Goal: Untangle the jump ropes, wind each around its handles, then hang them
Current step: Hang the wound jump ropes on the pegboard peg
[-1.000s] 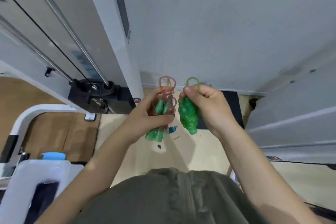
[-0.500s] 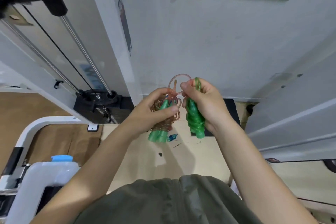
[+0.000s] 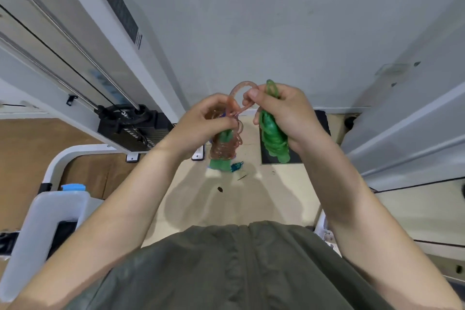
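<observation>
Two wound jump ropes are held up in front of a grey wall. My left hand (image 3: 201, 124) grips the pink jump rope (image 3: 227, 145), coiled around its green handles, which stick out below. A pink loop (image 3: 242, 85) arches from that bundle to my right thumb and forefinger, which pinch its end. My right hand (image 3: 284, 113) also holds the green jump rope (image 3: 273, 137), wound tight around its handles, with a small green loop poking up above the fingers.
A cable gym machine with a black weight stack (image 3: 128, 123) stands at left. A white frame (image 3: 50, 221) with a blue cap sits at lower left. A black mat (image 3: 319, 121) and small blue scrap (image 3: 236, 166) lie on the beige floor. White panels rise at right.
Both hands rose and drew together. My right thumb and forefinger, still carrying the green bundle, took hold of the pink loop sticking up from the left bundle and pulled it wider.
</observation>
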The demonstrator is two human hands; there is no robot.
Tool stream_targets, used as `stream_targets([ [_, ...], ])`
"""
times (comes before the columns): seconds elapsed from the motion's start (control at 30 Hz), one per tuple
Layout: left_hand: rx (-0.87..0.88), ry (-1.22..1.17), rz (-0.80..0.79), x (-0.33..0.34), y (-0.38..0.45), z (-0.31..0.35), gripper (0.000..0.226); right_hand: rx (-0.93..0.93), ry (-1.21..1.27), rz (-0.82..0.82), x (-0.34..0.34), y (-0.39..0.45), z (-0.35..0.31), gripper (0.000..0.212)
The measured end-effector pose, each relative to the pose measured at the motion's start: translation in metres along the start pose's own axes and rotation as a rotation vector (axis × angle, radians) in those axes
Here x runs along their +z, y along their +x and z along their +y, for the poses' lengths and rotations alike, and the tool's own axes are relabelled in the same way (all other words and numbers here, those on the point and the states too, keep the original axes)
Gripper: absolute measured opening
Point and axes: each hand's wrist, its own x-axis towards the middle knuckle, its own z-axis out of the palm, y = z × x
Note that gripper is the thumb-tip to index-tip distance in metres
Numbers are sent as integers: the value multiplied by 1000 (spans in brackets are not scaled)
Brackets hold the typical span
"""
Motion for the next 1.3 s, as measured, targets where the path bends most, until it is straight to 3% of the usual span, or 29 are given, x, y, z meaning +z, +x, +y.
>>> stream_targets([
  [0.17,91,46,10,26,18,17,2,-56,-15,11,-22,3,-9,11],
  [0.37,90,-66,155,50,66,30,10,-48,-2,45,-50,33,-16,11],
  [0.8,128,-134,84,14,269,75,27,-140,-246,70,-100,216,-78,17],
  [0.97,139,-133,23,1,343,126,22,-53,-200,142,-119,282,-122,50],
  [1.13,237,-118,-56,4,387,167,22,-154,-183,191,-140,319,-149,22],
  [1.3,315,-129,27,14,413,189,9,-270,-181,134,-150,340,-169,21],
])
